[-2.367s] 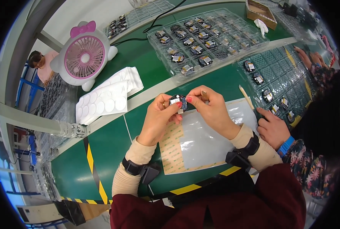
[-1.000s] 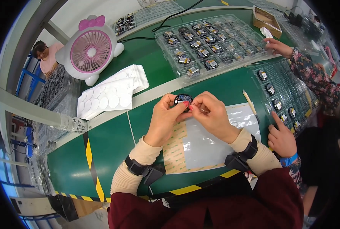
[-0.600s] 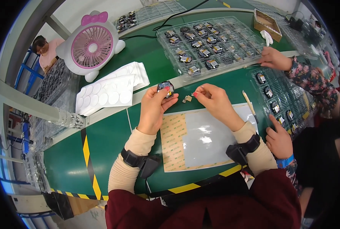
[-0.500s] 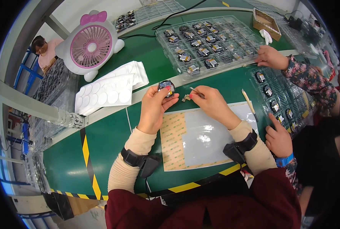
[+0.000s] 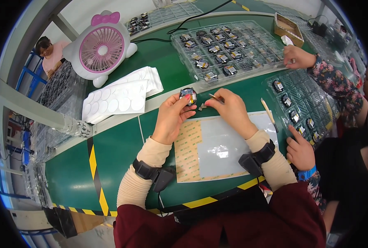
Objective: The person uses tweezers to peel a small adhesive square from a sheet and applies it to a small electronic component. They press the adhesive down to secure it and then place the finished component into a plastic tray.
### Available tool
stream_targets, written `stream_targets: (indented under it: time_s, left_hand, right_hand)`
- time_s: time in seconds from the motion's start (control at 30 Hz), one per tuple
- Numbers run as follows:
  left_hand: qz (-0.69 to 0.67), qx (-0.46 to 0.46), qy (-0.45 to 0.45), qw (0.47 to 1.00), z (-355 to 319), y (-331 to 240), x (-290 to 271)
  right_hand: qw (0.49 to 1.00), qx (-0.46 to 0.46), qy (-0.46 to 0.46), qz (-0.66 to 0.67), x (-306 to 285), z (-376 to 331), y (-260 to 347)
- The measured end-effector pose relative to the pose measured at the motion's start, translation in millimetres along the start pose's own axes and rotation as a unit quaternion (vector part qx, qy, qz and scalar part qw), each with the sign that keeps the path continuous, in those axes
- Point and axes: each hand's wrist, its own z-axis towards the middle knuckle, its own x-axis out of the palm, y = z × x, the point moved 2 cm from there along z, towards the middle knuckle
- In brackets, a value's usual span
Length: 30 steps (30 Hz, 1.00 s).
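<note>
My left hand (image 5: pixel 170 118) holds a small round black electronic module (image 5: pixel 189 95) upright between thumb and fingers. A circuit board and a pale label show on the module's face. To its right, my right hand (image 5: pixel 234 113) is closed in a pinch around a thin, stick-like tool (image 5: pixel 214 97), whose exact kind I cannot make out. Several tiny beige scraps (image 5: pixel 202 107) lie by the right fingertips, between the two hands. Beneath my right wrist is a glossy whitish sheet (image 5: pixel 219 151) with a tan printed backing strip (image 5: pixel 187 157).
A clear tray (image 5: pixel 244 64) of similar modules lies ahead; another tray (image 5: pixel 293 89) is at the right, by a co-worker's hands (image 5: pixel 300 151). A wooden-handled tool (image 5: pixel 268 110) rests beside the sheet. White sheets with circles (image 5: pixel 114 99) and a pink-and-white fan (image 5: pixel 102 51) stand left.
My left hand has shifted slightly right with the module, nearer my right hand. The co-worker's upper hand has moved a little to the right, off the tray's corner.
</note>
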Motion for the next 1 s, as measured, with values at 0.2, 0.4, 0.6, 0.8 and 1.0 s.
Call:
stream_targets:
  time_s: [0.2,0.4,0.6,0.8,1.0]
  left_hand:
    - [-0.025,-0.013,0.013,1.0,-1,0,-1]
    - [-0.029,-0.014,0.013,0.999,-3,-3,0]
    - [-0.021,-0.009,0.016,1.0,-5,-3,-3]
    - [-0.015,-0.018,0.023,0.999,-9,-4,-1]
    - [0.01,-0.027,0.038,0.999,-13,-5,3]
  right_hand:
    - [0.988,0.01,0.002,0.154,0,-2,2]
    - [0.966,0.057,0.045,0.247,2,-2,2]
    - [0.967,0.053,0.027,0.248,-4,-2,11]
    - [0.972,0.043,-0.012,0.233,-9,-6,17]
    - [0.955,0.062,-0.007,0.29,-7,-10,26]
